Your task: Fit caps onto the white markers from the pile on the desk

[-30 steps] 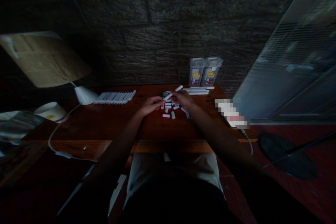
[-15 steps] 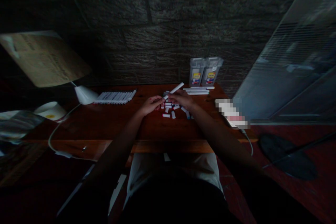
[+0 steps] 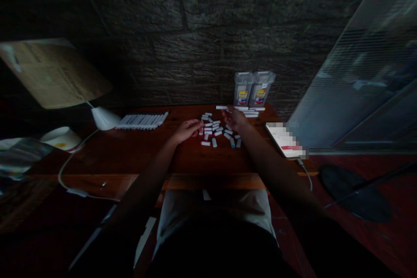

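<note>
Wooden bench (image 3: 137, 152) carries all items. Row of white markers (image 3: 142, 120) lies far left; two marker packs (image 3: 253, 89) stand far right against the wall. Loose caps (image 3: 217, 131) lie scattered between both hands. Right hand (image 3: 235, 117) holds a white marker (image 3: 223, 107) near the packs, fingers closed on it. Left hand (image 3: 187, 130) rests beside the caps; finger state cannot be told.
</note>
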A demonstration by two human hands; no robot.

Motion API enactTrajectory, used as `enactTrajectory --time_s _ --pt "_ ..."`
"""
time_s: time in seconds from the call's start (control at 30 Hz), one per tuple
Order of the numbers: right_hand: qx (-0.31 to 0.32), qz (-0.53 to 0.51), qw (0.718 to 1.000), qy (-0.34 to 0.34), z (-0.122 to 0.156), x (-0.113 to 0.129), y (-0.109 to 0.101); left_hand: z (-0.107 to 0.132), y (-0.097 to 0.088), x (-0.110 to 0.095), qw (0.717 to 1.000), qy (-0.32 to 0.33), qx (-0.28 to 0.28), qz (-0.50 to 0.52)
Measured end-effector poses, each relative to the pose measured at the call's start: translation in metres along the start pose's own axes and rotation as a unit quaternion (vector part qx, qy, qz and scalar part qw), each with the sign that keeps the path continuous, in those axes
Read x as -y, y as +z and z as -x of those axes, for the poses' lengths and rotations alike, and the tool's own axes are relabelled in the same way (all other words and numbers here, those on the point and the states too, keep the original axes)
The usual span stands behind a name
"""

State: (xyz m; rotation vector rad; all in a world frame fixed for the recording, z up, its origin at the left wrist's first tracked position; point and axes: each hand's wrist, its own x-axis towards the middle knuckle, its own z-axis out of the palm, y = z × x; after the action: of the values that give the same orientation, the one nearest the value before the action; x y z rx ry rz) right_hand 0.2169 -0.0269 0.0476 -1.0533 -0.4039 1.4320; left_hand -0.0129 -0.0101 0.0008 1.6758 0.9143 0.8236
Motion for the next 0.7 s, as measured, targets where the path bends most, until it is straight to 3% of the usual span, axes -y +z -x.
enactTrajectory --time_s 0.3,0.7 --pt "0.006 -0.088 0.993 0.078 -0.007 0.000 -0.008 0.000 0.001 -0.001 1.000 0.004 0.001 -0.003" --pt "0.005 -0.113 0.990 0.086 -0.020 0.000 -0.016 0.001 0.003 -0.005 1.000 0.001 0.001 -0.013"
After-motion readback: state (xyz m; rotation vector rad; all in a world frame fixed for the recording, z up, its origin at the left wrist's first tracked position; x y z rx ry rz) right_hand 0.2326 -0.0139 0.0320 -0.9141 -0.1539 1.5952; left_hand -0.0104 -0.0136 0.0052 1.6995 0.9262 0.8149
